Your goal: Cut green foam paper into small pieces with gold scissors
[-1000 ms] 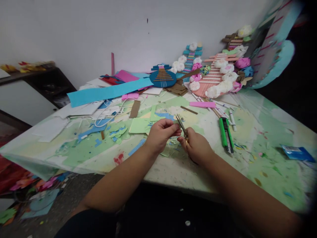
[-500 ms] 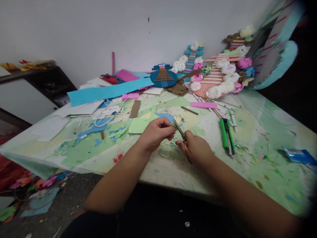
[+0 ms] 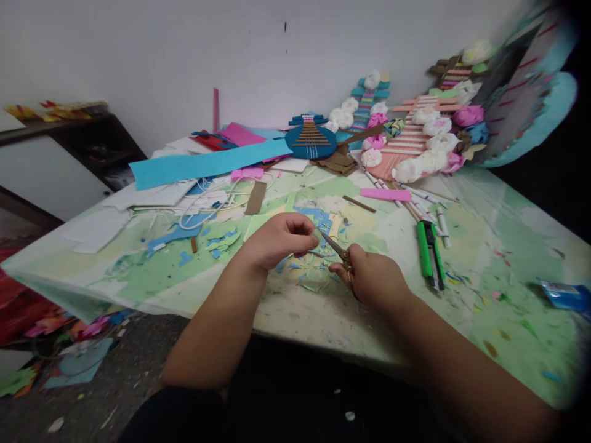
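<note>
My right hand point(image 3: 369, 275) grips a pair of scissors point(image 3: 336, 247) by the handles, the blades pointing up and left toward my other hand. My left hand point(image 3: 290, 237) is closed in a pinch near the scissor tips; a small piece in its fingertips is too little to make out. Under both hands lie blue and pale green paper scraps point(image 3: 318, 218). A light green paper sheet point(image 3: 255, 226) is partly hidden behind my left hand.
A green utility knife point(image 3: 430, 255) and several markers point(image 3: 441, 221) lie to the right. Paper lute-shaped crafts point(image 3: 310, 144) lean at the back wall. A long blue paper strip point(image 3: 207, 161) and white cord point(image 3: 189, 221) are at the left. The table's front edge is close to me.
My left hand has moved slightly left, away from the scissors, and the gap between it and the blades is wider. The whole view has shifted a little. More blue scraps now show behind my hands.
</note>
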### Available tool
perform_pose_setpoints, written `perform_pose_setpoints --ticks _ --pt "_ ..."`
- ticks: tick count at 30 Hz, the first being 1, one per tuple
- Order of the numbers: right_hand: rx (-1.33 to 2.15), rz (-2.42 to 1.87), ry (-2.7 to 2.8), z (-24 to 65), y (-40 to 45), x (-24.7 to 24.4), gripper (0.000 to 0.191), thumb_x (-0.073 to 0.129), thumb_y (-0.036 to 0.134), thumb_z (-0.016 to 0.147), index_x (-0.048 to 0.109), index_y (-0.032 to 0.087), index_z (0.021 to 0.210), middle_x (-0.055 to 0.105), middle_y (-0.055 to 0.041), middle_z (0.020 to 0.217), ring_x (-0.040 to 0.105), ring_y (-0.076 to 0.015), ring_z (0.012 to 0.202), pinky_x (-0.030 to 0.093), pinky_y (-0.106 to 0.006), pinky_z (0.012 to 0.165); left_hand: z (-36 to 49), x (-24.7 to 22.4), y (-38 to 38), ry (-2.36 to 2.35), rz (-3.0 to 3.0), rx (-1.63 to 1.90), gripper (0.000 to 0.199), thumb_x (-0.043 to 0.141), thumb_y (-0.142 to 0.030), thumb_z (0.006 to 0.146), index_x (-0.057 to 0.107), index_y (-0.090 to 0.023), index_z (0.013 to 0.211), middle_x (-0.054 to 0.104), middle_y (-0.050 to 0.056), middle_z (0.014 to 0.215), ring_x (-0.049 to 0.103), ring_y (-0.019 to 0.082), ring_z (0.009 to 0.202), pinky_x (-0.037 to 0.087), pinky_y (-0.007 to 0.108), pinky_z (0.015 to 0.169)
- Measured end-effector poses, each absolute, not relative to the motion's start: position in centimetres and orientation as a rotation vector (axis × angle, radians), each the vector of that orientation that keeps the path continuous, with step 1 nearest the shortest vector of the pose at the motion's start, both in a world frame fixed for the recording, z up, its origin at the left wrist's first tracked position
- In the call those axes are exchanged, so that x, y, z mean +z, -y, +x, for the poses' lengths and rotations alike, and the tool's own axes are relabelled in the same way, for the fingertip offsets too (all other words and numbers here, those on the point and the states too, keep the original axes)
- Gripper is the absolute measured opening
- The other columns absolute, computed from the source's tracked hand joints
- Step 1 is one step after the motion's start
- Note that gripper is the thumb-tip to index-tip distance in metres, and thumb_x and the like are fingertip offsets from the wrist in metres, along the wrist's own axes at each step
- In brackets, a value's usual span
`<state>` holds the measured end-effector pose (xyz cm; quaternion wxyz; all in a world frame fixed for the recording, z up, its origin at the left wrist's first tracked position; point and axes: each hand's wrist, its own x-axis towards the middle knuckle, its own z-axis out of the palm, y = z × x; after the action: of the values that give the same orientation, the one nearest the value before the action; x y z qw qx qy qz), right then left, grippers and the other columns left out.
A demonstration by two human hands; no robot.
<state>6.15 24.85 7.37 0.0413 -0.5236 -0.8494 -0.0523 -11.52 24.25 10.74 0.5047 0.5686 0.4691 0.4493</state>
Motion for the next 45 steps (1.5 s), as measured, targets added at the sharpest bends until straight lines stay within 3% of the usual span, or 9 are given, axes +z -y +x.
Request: perform_pose_setpoints --ticks 10,22,38,45 --pt "0.168 -1.569 2.566 6.0 -24.6 7.8 0.039 0.028 0.057 0.072 0.04 0.02 0.079 0.057 -0.0016 0.063 0.05 -0.0156 0.055 0.018 -0.022 0.042 -10.8 10.5 -24.4 -1.14 1.512 1.002 0.011 0.052 -0.022 0.06 0.057 -0.013 0.063 0.044 -0.002 0.049 0.036 0.005 0.045 0.027 0.019 0.042" --pt "0.132 -1.589 2.569 6.1 -24.6 7.7 0.042 0.027 0.059 0.072 0.04 0.02 0.08 0.057 -0.0026 0.066 0.051 -0.016 0.057 0.017 -0.023 0.044 -10.4 10.3 -24.4 -1.172 1.549 0.981 0.015 0.045 -0.016 0.06 0.059 -0.014 0.062 0.045 -0.003 0.051 0.037 0.006 0.047 0.029 0.02 0.045" --pt "0.153 -1.597 2.555 5.8 -25.0 7.4 0.036 0.028 0.053 0.075 0.04 0.019 0.08 0.057 -0.0029 0.064 0.052 -0.0163 0.056 0.018 -0.023 0.044 -10.2 10.4 -24.4 -1.208 1.691 0.972 0.018 0.047 -0.025 0.066 0.061 -0.014 0.067 0.052 0.0 0.062 0.043 0.009 0.058 0.033 0.021 0.054" --pt "0.062 -1.639 2.572 6.1 -25.2 7.4 0.038 0.026 0.054 0.075 0.042 0.02 0.078 0.057 -0.0031 0.061 0.052 -0.0164 0.053 0.017 -0.023 0.043 -10.2 10.3 -24.5 -1.273 1.716 0.964 0.018 0.046 -0.027 0.065 0.052 -0.014 0.054 0.04 -0.003 0.051 0.036 0.007 0.05 0.027 0.02 0.047"
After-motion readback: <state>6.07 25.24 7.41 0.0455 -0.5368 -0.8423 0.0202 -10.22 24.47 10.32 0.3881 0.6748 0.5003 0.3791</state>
